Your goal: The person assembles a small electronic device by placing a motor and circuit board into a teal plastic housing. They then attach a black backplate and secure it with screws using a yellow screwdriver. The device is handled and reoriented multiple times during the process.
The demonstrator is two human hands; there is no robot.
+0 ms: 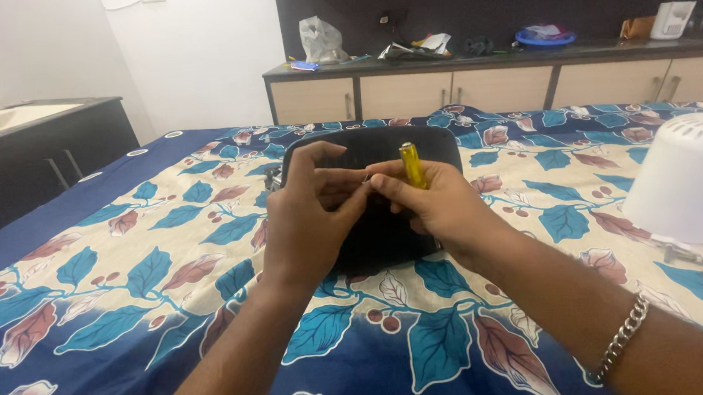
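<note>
Fingers of our right hand (436, 203) pinch a yellow translucent-handled screwdriver (412, 165) upright, its tip hidden, touching our curled left hand (307, 218), both above the black rectangular case (388, 236).

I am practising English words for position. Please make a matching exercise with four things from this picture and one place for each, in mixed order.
Things:
1. yellow-handled tool
2. black case
3. white round cover
4. chain bracelet

Places:
A. on the right wrist
B. on the bedsheet, under both hands
C. in the right hand
D. at the right edge of the bed

Pairs: 1-C, 2-B, 3-D, 4-A
</note>
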